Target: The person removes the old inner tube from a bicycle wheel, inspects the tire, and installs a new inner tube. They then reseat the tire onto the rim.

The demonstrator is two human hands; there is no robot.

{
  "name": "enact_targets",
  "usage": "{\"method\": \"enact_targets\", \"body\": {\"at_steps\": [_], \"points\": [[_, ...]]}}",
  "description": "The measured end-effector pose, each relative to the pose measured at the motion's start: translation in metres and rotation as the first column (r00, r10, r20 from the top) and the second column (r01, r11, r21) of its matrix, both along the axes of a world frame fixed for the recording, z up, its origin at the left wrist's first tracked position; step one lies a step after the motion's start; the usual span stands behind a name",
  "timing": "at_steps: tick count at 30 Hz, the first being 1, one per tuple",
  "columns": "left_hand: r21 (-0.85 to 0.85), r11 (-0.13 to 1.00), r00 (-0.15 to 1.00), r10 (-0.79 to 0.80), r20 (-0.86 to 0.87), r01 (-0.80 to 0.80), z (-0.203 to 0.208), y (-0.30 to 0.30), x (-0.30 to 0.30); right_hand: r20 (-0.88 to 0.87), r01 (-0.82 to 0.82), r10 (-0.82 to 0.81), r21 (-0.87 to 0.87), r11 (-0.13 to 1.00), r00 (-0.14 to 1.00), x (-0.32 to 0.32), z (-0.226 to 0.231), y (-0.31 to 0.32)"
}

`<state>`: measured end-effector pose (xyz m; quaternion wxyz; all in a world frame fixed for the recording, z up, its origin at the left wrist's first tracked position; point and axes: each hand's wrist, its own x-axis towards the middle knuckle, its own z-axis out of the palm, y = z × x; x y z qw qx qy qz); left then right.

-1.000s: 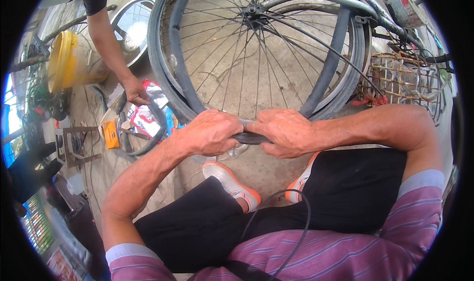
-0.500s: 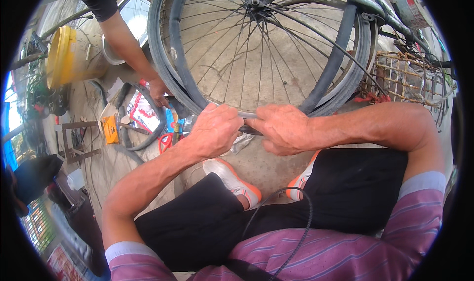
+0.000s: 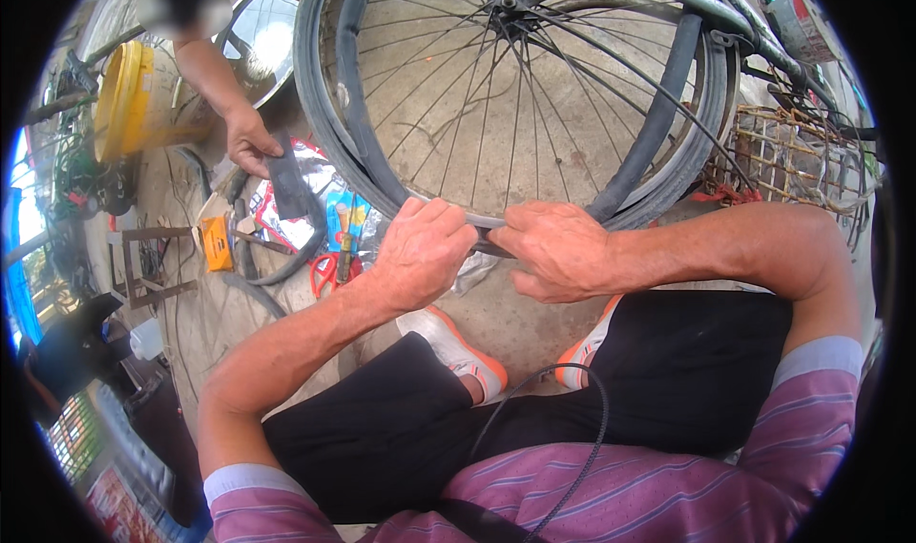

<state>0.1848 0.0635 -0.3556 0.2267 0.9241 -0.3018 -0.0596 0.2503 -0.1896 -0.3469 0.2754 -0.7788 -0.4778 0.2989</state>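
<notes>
A spoked bicycle wheel stands before me, its lower edge between my hands. Around it runs a grey tyre, with a limp grey inner tube hanging out along the inner side. My left hand is closed on the tyre at the bottom of the wheel. Close beside it, my right hand also grips the tyre, fingers curled and thumb side toward the left hand. A short dark stretch of tyre and rim shows between them. My fingertips are partly hidden behind the knuckles.
At left, another person's hand holds a flat dark piece. Below lie red-handled scissors, an orange box and a loose tube. A yellow bucket lies further left; a rusty wire basket is at right.
The other person's hand has drawn back up and left from beside the wheel, lifting the flat dark piece into plain view. My hands keep their grip, almost unmoved.
</notes>
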Motion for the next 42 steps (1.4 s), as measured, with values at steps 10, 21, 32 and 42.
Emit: {"method": "enact_targets", "body": {"at_steps": [10,21,32,42], "points": [[-0.044,0.999,0.996,-0.007,0.085,0.01,-0.004,-0.003,-0.003,-0.006,-0.027,0.027,-0.027,0.999,1.0,0.002,0.005,-0.005],[0.041,0.999,0.995,-0.039,0.095,0.035,0.006,-0.003,0.003,-0.019,-0.056,0.055,-0.052,0.997,0.998,0.008,-0.002,-0.001],[0.518,0.619,-0.341,0.391,-0.855,-0.59,0.032,-0.015,0.007,-0.078,-0.092,0.085,-0.098,0.991,0.993,0.016,-0.007,0.011],[0.427,0.338,-0.399,0.153,-0.904,-0.839,-0.016,-0.018,-0.008,-0.048,-0.083,0.079,-0.076,0.994,0.996,0.007,-0.011,0.017]]}}
